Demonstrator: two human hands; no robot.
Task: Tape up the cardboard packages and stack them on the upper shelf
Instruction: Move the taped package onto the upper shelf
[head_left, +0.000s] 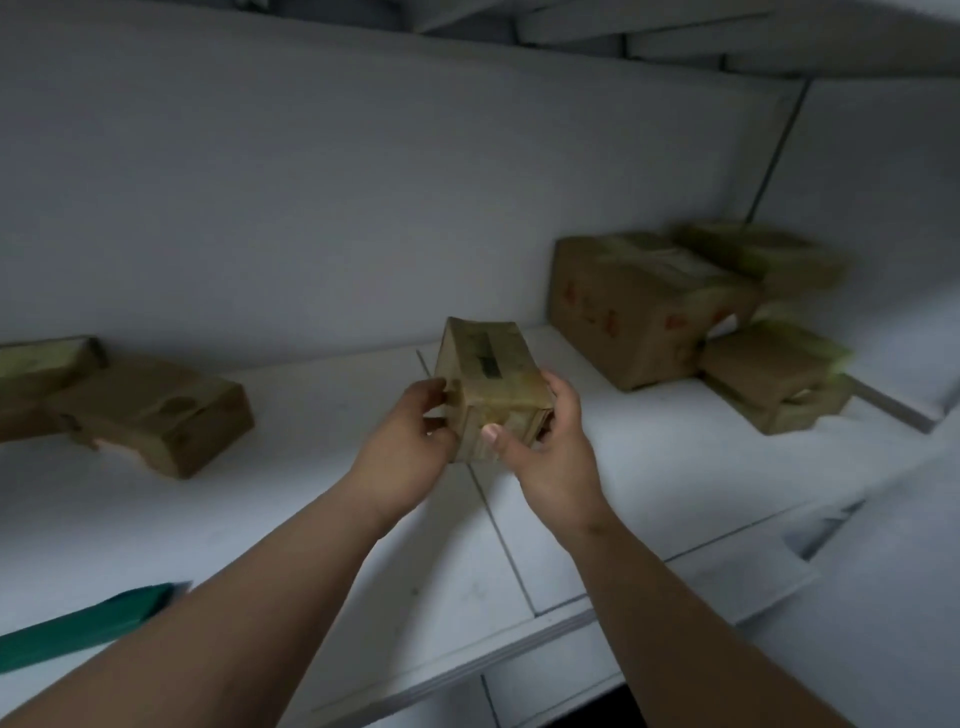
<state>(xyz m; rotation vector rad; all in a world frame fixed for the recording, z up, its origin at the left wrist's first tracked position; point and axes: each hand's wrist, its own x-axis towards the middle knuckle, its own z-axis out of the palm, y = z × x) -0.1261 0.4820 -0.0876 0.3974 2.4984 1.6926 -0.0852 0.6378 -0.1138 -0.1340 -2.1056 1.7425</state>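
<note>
Package, taped, gripped by our left hand & right hand over upper shelf; several pkgs already up, this one not yet stacked.

The single head camera is looking forward and slightly up from close range at a white shelf, with both forearms reaching away from it into the middle of the view.

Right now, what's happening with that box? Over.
Both hands, left hand and right hand, grip the small box. Held above the shelf. Path clear.
</note>
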